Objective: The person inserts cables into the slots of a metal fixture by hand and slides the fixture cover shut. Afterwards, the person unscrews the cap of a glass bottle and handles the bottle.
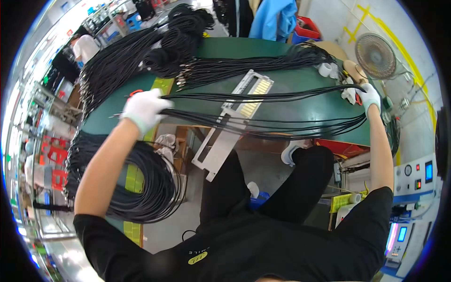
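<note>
Arms spread wide: my left hand [143, 109] at 10 o'clock and right hand [369, 96] at 2 both clench the looped black cables [263, 123]; grey metal ruler plate [230, 127] beneath.

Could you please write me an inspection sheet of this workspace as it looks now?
Surface: green table, mostly covered with cable bundles.
Job's things: a stretched loop of black cables held between both hands, passing over a grey metal jig with a yellow plate.
Clutter: white tape rolls near the far right edge; a red-handled tool by the left hand.
Hands: left hand and right hand, both in white gloves, gripping the ends of the loop.
Cables: large black bundles on the table; more coils hang at the left side.
Surroundings: a floor fan, a blue garment, control panels at right.
</note>
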`<action>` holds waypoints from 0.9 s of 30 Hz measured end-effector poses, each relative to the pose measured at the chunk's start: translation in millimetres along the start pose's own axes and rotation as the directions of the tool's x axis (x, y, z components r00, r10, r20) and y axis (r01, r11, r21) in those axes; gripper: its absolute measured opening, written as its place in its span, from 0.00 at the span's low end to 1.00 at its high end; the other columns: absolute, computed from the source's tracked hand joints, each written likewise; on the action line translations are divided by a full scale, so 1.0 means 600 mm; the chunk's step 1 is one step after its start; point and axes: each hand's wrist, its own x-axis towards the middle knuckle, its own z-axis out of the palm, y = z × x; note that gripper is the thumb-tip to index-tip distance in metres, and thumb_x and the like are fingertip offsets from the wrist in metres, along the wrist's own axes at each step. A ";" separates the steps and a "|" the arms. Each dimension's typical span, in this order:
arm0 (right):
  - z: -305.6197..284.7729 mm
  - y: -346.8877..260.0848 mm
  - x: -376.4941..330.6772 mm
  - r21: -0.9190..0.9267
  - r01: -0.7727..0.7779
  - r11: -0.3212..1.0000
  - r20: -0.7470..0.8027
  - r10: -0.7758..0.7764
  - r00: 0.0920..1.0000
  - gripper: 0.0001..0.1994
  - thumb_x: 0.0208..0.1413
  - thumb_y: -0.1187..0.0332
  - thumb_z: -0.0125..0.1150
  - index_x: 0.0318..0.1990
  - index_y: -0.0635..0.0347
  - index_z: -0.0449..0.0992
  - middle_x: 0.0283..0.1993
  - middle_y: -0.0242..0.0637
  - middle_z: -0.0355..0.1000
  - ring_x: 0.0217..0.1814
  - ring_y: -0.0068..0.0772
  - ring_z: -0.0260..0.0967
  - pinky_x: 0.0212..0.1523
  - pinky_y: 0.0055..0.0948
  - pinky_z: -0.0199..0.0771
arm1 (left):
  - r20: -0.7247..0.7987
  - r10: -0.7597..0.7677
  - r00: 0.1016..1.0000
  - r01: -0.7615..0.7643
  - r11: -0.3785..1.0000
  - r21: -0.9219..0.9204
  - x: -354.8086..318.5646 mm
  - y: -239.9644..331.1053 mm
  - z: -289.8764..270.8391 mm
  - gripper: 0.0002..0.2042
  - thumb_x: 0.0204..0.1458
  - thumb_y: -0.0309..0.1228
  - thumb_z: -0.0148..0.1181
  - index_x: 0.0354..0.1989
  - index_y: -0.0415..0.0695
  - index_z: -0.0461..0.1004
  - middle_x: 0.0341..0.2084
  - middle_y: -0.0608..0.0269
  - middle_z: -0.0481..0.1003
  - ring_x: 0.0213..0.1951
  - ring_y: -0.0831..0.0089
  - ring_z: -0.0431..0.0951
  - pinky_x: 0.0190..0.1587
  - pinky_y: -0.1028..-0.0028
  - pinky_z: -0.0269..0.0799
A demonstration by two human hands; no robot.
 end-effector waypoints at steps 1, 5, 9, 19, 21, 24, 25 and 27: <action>-0.008 0.084 0.020 -0.048 -0.054 0.997 -0.013 0.054 0.998 0.21 0.48 0.53 0.69 0.48 0.53 0.78 0.42 0.45 0.78 0.45 0.46 0.76 0.48 0.37 0.72 | -0.009 0.060 0.998 -0.060 0.998 -0.034 0.058 0.037 0.025 0.11 0.43 0.34 0.68 0.37 0.55 0.80 0.34 0.58 0.72 0.37 0.57 0.77 0.40 0.61 0.74; -0.083 0.182 0.037 -0.354 -0.312 0.882 -0.179 0.263 0.948 0.37 0.45 0.51 0.70 0.64 0.43 0.63 0.60 0.42 0.68 0.60 0.48 0.69 0.54 0.43 0.72 | -0.073 0.215 0.974 -0.221 0.973 -0.074 0.253 0.181 0.110 0.06 0.47 0.35 0.61 0.33 0.52 0.78 0.34 0.58 0.74 0.37 0.57 0.78 0.37 0.60 0.74; -0.080 0.072 -0.017 -0.302 0.066 0.951 -0.220 -0.137 0.966 0.34 0.42 0.54 0.71 0.60 0.49 0.68 0.58 0.42 0.69 0.58 0.48 0.68 0.58 0.43 0.69 | -0.110 0.296 0.949 -0.306 0.948 -0.091 0.360 0.285 0.210 0.05 0.45 0.33 0.62 0.31 0.53 0.78 0.31 0.57 0.74 0.35 0.57 0.77 0.36 0.60 0.73; 0.195 -0.362 -0.223 0.272 0.642 0.717 0.057 -0.678 0.733 0.47 0.40 0.54 0.68 0.70 0.55 0.53 0.53 0.47 0.68 0.58 0.50 0.63 0.60 0.44 0.59 | -0.180 0.131 0.975 -0.157 0.978 -0.139 0.365 0.344 0.227 0.15 0.42 0.40 0.67 0.40 0.55 0.79 0.48 0.57 0.72 0.57 0.58 0.66 0.62 0.50 0.52; 0.215 -0.356 -0.217 0.236 0.592 0.771 0.086 -0.623 0.778 0.45 0.42 0.53 0.67 0.69 0.55 0.53 0.47 0.45 0.71 0.54 0.49 0.66 0.56 0.42 0.64 | -0.313 0.048 0.948 -0.121 0.969 -0.217 0.308 0.332 0.188 0.27 0.38 0.44 0.70 0.52 0.61 0.76 0.59 0.51 0.65 0.63 0.51 0.59 0.65 0.47 0.48; 0.213 -0.360 -0.216 0.251 0.632 0.733 0.064 -0.664 0.745 0.41 0.43 0.52 0.68 0.66 0.53 0.59 0.47 0.43 0.71 0.54 0.49 0.66 0.56 0.43 0.65 | -0.421 -0.340 0.841 0.171 0.905 -0.391 0.204 0.272 0.196 0.25 0.41 0.43 0.67 0.51 0.54 0.75 0.56 0.52 0.68 0.57 0.52 0.67 0.58 0.56 0.62; 0.207 -0.355 -0.213 0.274 0.606 0.747 0.105 -0.649 0.753 0.39 0.43 0.51 0.67 0.64 0.52 0.61 0.47 0.42 0.71 0.54 0.49 0.66 0.55 0.43 0.65 | -0.218 -0.521 0.825 0.393 0.807 -0.442 0.174 0.263 0.197 0.23 0.44 0.44 0.66 0.51 0.53 0.75 0.53 0.53 0.69 0.55 0.52 0.69 0.55 0.55 0.66; 0.204 -0.357 -0.215 0.243 0.608 0.756 0.106 -0.644 0.758 0.37 0.43 0.50 0.67 0.63 0.48 0.63 0.46 0.42 0.71 0.53 0.49 0.66 0.55 0.43 0.65 | 0.182 -0.572 0.800 0.575 0.643 -0.506 0.126 0.222 0.239 0.25 0.51 0.49 0.60 0.56 0.51 0.72 0.40 0.52 0.74 0.44 0.55 0.76 0.49 0.59 0.71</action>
